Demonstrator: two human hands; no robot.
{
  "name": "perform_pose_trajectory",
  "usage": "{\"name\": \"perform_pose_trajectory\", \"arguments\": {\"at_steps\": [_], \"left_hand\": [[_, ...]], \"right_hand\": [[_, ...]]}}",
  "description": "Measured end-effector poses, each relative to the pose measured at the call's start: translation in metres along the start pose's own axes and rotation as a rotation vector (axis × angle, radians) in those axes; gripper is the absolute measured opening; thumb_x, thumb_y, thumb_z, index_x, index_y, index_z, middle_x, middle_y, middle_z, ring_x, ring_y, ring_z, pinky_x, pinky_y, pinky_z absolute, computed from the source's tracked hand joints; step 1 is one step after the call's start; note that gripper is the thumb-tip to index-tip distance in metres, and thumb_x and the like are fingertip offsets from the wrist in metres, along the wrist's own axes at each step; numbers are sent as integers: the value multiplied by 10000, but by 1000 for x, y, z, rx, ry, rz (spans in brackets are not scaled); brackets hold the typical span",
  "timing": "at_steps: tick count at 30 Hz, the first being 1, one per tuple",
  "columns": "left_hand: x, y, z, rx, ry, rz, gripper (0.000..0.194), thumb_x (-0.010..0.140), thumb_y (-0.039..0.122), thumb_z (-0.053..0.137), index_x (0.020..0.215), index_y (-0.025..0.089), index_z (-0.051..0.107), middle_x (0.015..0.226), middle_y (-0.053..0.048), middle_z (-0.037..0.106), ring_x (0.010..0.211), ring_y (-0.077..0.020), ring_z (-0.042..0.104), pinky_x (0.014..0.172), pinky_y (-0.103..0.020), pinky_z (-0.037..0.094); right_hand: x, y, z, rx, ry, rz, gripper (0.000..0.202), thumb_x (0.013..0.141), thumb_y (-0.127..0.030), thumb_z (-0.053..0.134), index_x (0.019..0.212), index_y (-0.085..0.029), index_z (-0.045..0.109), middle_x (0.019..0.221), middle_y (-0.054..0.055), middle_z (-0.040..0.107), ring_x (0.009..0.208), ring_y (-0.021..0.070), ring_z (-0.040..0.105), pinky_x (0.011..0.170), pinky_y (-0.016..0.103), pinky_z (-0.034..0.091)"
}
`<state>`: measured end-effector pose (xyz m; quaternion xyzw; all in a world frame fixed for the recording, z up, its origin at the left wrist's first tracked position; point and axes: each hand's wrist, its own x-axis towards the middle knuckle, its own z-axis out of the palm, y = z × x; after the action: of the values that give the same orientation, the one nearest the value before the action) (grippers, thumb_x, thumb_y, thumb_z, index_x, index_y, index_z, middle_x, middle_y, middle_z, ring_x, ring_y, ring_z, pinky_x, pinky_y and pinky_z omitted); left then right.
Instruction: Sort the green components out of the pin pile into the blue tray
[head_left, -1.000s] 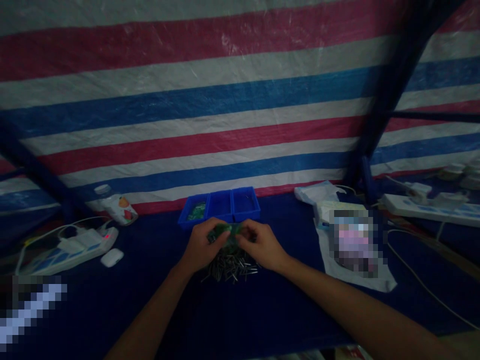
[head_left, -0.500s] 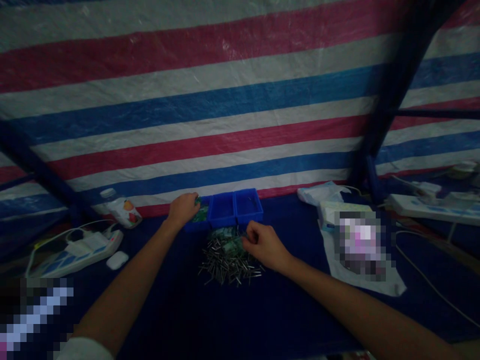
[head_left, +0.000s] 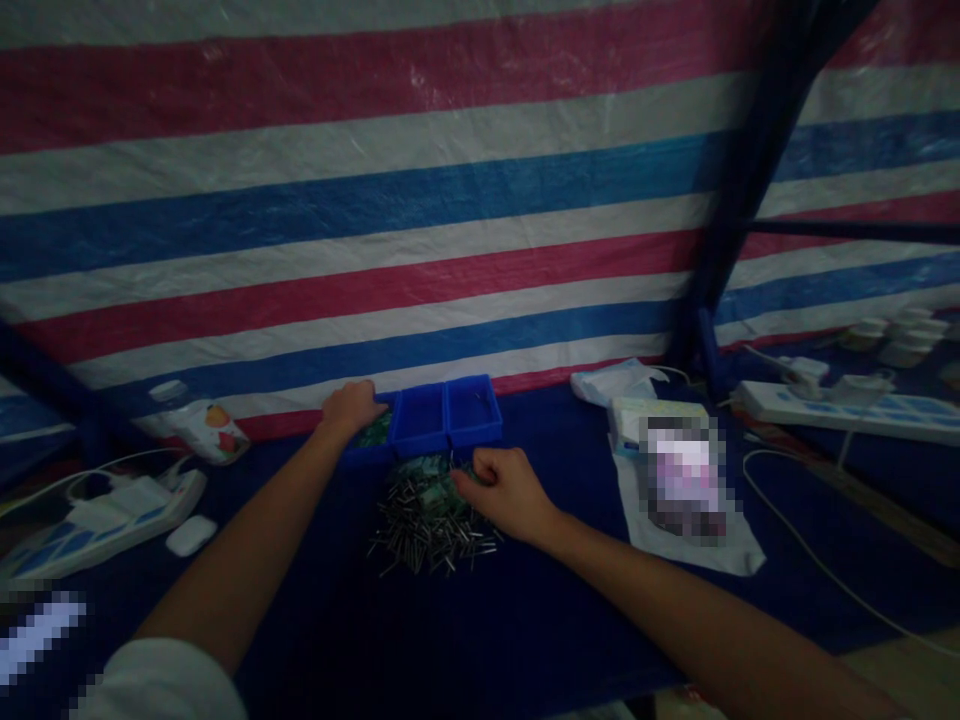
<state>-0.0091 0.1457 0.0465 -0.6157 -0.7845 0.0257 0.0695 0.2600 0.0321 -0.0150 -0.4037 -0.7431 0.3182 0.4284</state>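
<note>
My left hand [head_left: 349, 408] is at the left blue bin [head_left: 365, 455], which has small green pieces [head_left: 375, 430] in it. Its fingers are curled together, and whatever they hold is hidden. My right hand [head_left: 514, 490] hovers at the right side of a heap of thin metal pins [head_left: 435, 530], thumb and fingers closed in a pinch. What sits in that pinch is too dark and small to name. More flat green pieces [head_left: 429, 475] lie on the back part of the heap, just in front of the bins.
Two more blue bins, a middle one [head_left: 420, 443] and a right one [head_left: 474, 437], adjoin the left bin. Power strips [head_left: 105, 535] with cables, a bottle [head_left: 202, 425] and a white case [head_left: 191, 536] stand left. Right are a tissue pack [head_left: 622, 380] and another power strip [head_left: 847, 410].
The whole view has shifted, moving the scene leftward. A green bit seen at my left fingertips no longer shows. My right hand stays pinched beside the heap.
</note>
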Motion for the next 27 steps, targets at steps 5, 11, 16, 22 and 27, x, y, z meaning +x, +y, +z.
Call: {"name": "perform_pose_trajectory", "arguments": {"at_steps": [5, 11, 16, 22, 27], "left_hand": [[-4, -2, 3, -12, -53, 68, 309, 864, 393, 625, 1093, 217, 734, 1160, -151, 755, 1089, -334, 701, 846, -378, 545], [-14, 0, -1, -40, -18, 59, 395, 928, 472, 503, 1111, 213, 739, 1148, -169, 755, 1079, -350, 697, 826, -396, 536], [-57, -16, -19, -200, 220, 51, 477, 936, 526, 427, 1138, 202, 715, 1017, -114, 777, 955, -304, 713, 771, -353, 522], [-143, -52, -11, -403, 341, 161, 509, 861, 570, 464, 1030, 176, 738, 796, -43, 746, 704, -212, 679, 706, -306, 498], [-177, -81, 19, -484, 345, 147, 472, 772, 584, 530, 898, 195, 765, 719, -23, 750, 602, -192, 672, 624, -280, 513]], "right_hand": [[1, 0, 2, -24, 20, -16, 511, 841, -453, 621, 518, -220, 300, 491, -71, 302, 494, 69, 286, 497, 250, 182], [-4, -13, -9, -86, 85, -49, 511, 837, -366, 630, 518, -222, 258, 483, -79, 254, 470, 67, 245, 495, 264, 158], [-73, -26, -72, -426, 274, -335, 223, 856, -297, 643, 718, -221, 485, 663, -28, 585, 645, 128, 536, 657, 287, 366], [-181, 26, -141, -991, 509, -304, 125, 922, -325, 569, 995, -223, 577, 980, 108, 734, 1075, 331, 616, 868, 461, 429], [-201, 55, -147, -1154, 428, -218, 235, 943, -411, 514, 1074, -224, 573, 1077, 122, 730, 1147, 375, 592, 858, 489, 424]]}}
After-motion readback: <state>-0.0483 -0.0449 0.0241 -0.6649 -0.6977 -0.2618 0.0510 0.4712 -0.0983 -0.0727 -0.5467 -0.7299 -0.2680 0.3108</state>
